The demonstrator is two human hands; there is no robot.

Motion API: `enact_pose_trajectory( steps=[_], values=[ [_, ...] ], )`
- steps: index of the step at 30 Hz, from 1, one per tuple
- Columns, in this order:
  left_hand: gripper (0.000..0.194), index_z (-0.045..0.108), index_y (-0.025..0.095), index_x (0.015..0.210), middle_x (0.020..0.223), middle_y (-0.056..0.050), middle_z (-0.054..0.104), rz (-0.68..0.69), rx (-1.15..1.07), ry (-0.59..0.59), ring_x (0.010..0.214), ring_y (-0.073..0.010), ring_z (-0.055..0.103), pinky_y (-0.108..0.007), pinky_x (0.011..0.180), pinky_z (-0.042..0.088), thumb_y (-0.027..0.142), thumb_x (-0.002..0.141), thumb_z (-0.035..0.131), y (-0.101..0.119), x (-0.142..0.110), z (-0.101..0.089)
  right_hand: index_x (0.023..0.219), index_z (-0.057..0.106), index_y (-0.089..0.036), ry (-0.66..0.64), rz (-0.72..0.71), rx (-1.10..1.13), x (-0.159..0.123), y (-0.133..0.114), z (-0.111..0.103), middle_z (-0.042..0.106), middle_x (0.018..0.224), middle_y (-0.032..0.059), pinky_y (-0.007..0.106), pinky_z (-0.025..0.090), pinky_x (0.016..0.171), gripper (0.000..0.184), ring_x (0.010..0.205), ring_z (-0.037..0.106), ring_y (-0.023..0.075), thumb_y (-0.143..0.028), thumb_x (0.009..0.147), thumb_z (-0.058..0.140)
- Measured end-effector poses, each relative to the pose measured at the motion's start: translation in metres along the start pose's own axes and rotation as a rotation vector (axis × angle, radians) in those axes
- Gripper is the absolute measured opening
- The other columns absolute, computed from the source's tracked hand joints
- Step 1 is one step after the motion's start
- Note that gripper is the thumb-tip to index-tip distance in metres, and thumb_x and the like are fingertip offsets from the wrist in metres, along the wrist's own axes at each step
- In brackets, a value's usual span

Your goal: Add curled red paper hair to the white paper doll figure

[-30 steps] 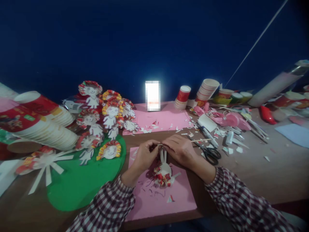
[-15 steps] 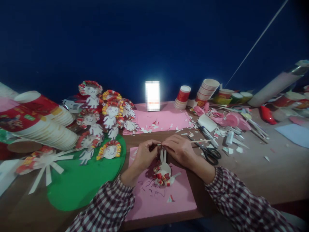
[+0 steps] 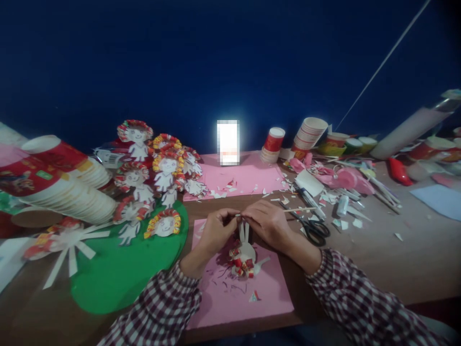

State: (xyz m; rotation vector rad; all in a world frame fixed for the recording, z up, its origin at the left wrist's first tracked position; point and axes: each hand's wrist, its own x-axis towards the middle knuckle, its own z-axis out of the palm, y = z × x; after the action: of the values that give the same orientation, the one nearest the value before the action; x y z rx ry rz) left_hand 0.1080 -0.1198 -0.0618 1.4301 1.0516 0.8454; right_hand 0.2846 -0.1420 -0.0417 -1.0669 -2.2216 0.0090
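A paper cup cut into strips [image 3: 246, 251] hangs below my fingers, over a pink sheet [image 3: 259, 300]. Its lower strips are rolled into red and gold curls, while a few pale strips stay straight. My left hand [image 3: 218, 231] is closed, thumb and forefinger pinching the tip of an upper strip. Fingertip to fingertip with it, my right hand [image 3: 268, 223] is closed on a thin wooden stick [image 3: 299, 210], whose free end points right. The stick's other end and the strip tip are mostly hidden by the fingers.
Black-handled scissors [image 3: 316, 231] lie right of my right hand, among paper scraps and a utility knife [image 3: 310, 203]. At left, paper dolls [image 3: 164, 175] stand by a green sheet [image 3: 108, 276] and stacked paper cups [image 3: 72, 197]. More cups [image 3: 272, 144] stand at the back.
Both hands stay in almost the same place with their grip kept. The hanging cut cup and the stick have shifted only very slightly.
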Motion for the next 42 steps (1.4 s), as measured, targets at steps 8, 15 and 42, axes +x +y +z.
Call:
enact_pose_trajectory(
  steps=[8, 15, 42],
  values=[
    [0.03, 0.068, 0.013, 0.076, 0.063, -0.001, 0.062, 0.005, -0.015, 0.009, 0.055, -0.0114, 0.051, -0.02, 0.051, 0.04, 0.039, 0.08, 0.054, 0.006, -0.002, 0.0, 0.094, 0.06, -0.017, -0.019, -0.017, -0.036, -0.001, -0.001, -0.001, 0.065, 0.088, 0.0064, 0.03, 0.045, 0.078, 0.016, 0.082, 0.055, 0.0167, -0.018, 0.09, 0.045],
    [0.033, 0.066, 0.013, 0.065, 0.058, -0.001, 0.061, 0.002, 0.071, 0.022, 0.055, -0.0123, 0.052, -0.021, 0.052, 0.039, 0.04, 0.08, 0.054, 0.004, 0.001, -0.001, 0.095, 0.06, -0.017, -0.02, -0.012, -0.04, -0.003, 0.0, 0.001, 0.064, 0.089, 0.0062, 0.03, 0.045, 0.078, 0.014, 0.084, 0.054, 0.0171, -0.018, 0.089, 0.047],
    [0.026, 0.069, 0.014, 0.075, 0.066, -0.003, 0.068, 0.031, 0.09, 0.067, 0.055, -0.0127, 0.057, -0.02, 0.05, 0.043, 0.036, 0.079, 0.056, 0.006, -0.002, 0.001, 0.089, 0.062, -0.016, -0.028, 0.018, -0.076, -0.001, 0.001, 0.003, 0.066, 0.084, 0.0062, 0.028, 0.045, 0.074, 0.016, 0.079, 0.056, 0.0165, -0.024, 0.091, 0.047]
  ],
)
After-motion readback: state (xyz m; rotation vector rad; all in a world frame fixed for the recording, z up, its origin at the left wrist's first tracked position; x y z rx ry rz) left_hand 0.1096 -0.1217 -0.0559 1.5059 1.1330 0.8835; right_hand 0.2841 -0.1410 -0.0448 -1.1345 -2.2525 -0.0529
